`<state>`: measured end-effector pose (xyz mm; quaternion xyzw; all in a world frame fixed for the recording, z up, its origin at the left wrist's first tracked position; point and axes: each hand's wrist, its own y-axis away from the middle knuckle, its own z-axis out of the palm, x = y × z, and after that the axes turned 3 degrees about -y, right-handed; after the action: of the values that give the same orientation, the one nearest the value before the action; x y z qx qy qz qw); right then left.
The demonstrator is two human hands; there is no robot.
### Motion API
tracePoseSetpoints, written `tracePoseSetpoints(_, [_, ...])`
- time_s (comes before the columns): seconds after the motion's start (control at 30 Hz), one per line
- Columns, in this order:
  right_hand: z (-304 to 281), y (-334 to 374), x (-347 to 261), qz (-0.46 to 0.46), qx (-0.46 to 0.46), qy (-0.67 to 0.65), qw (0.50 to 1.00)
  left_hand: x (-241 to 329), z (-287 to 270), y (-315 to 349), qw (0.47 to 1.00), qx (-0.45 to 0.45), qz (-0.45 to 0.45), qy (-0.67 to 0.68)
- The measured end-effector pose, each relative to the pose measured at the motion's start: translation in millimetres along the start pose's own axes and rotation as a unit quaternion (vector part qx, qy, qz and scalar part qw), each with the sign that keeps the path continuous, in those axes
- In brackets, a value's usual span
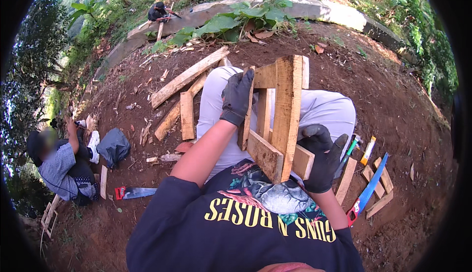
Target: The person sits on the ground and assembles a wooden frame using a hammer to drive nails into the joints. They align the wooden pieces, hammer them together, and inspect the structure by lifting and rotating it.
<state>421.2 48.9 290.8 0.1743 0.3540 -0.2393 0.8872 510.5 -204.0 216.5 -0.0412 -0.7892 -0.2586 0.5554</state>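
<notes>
A wooden frame (287, 117) of several rough boards is propped upright over my lap. My left hand (237, 97), in a dark glove, is closed around its left side board (247, 119), with the fingertips partly hidden behind the wood. Close by the frame's lower right corner is my right hand (322, 156), gloved too. Its fingers are bent but apart, with nothing visible between them. A short board end (303, 162) juts out just left of that palm; whether the hand touches it, I cannot tell.
On the soil to the right lie a blue handsaw (369, 188), a green-handled hammer (351, 147), a yellow tool (368, 150) and wood pieces (380, 205). Leftward are loose planks (189, 75), another handsaw (135, 193), a dark bag (114, 147) and a seated person (64, 166). Another person (158, 14) works beyond.
</notes>
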Motion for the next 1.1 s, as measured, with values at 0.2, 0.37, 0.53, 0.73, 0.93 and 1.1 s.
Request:
tracePoseSetpoints(0.2, [-1,6,2,-0.032,-0.062,0.121,0.99,-44,2,-26,0.971,0.057,0.16,-0.169])
tracePoseSetpoints(0.37, [6,1,3,-0.055,-0.007,0.208,0.976,-45,6,-20,0.983,0.079,0.117,-0.121])
tracePoseSetpoints(0.53, [24,-3,5,-0.053,-0.038,0.209,0.976,-49,4,-29,0.986,0.076,0.096,-0.113])
tracePoseSetpoints(0.73, [41,2,10,-0.018,-0.015,0.257,0.966,-56,-1,-33,0.967,0.07,0.208,-0.128])
tracePoseSetpoints(0.93, [35,-2,-9,-0.165,0.019,0.318,0.934,-25,-8,-30,0.973,-0.02,0.078,0.218])
tracePoseSetpoints(1.1, [32,11,-40,-0.16,0.008,0.598,0.785,12,-24,-53,0.937,0.031,0.079,0.338])
